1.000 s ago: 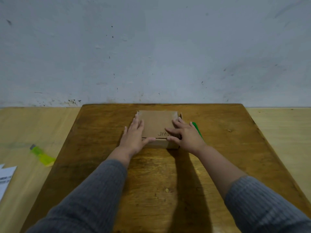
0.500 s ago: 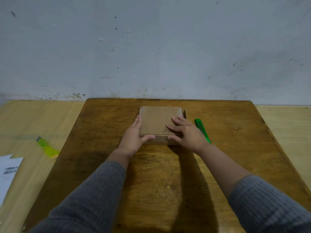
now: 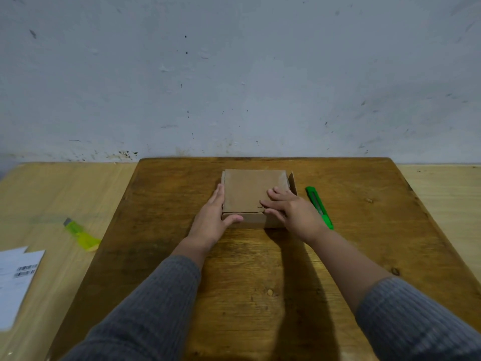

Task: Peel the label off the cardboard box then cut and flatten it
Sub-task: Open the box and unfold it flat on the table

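Box (image 3: 250,196) sits mid desk (image 3: 260,269), toward far edge, lid shut, top bare. L hand (image 3: 212,217) flat vs its left side, thumb on front wall. R hand (image 3: 292,211): fingers (image 3: 273,195) spread flat on lid, holding nothing. Green cutter (image 3: 318,207) just beside on the right, untouched. Peeled labels (image 3: 15,277) w/ yellow cutter (image 3: 80,234) lie off left. Risk: box probably skids when blade goes in if I ease my press; L thumb near cut line, could get nicked.

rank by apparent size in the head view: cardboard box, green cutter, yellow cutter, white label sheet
1. cardboard box
2. white label sheet, cut off by the frame edge
3. green cutter and yellow cutter look alike; unranked
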Available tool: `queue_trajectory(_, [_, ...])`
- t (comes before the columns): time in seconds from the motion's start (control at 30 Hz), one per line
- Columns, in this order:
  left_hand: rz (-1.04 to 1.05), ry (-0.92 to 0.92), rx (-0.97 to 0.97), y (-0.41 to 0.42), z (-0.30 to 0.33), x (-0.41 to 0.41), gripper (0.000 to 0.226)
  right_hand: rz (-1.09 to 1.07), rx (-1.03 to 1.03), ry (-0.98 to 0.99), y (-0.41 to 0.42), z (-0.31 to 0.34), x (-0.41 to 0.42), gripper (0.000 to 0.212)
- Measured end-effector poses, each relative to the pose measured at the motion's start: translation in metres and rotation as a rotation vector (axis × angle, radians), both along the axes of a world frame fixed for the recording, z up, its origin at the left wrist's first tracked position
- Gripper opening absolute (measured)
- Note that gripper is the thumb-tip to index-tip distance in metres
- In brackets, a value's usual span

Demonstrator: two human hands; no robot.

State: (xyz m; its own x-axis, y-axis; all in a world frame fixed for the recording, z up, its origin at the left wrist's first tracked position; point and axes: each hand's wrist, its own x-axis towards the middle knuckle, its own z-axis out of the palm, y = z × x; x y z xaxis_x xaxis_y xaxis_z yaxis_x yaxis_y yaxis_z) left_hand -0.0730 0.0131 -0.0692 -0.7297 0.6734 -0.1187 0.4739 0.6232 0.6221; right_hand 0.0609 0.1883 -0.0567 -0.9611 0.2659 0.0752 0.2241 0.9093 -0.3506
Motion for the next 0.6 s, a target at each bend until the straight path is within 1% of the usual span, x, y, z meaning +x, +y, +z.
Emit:
queue_trajectory(0.1, [-0.008,-0.016,0.014,-0.002,-0.001,0.003,0.105,-0.076,-0.035,0.088,0.004,0.007,0.003,0.027])
queue_trajectory(0.13, [0.001,-0.025,0.02,-0.002,-0.002,0.004,0.105,-0.067,-0.026,0.075,0.007,0.007,0.003,0.029])
queue_trajectory(0.2, [0.013,-0.031,0.024,-0.003,-0.003,0.006,0.106,-0.017,0.002,-0.005,0.005,0.007,0.005,0.042])
queue_trajectory(0.27, [0.003,-0.028,0.021,-0.003,-0.003,0.006,0.106,0.007,0.022,-0.051,0.002,0.004,0.006,0.048])
queue_trajectory(0.33, [-0.004,-0.02,0.021,-0.004,-0.003,0.006,0.106,0.018,0.057,-0.041,-0.001,0.004,0.006,0.045])
queue_trajectory(0.47, [0.0,-0.013,0.023,-0.006,-0.004,0.01,0.104,0.066,0.193,0.038,-0.005,0.002,0.009,0.035])
queue_trajectory(0.53, [0.001,-0.03,0.031,-0.008,-0.005,0.011,0.104,0.038,0.197,0.001,-0.007,0.001,0.012,0.035])
queue_trajectory(0.6, [-0.013,-0.05,0.039,-0.009,-0.005,0.012,0.104,0.018,0.203,0.044,-0.008,0.001,0.014,0.032])
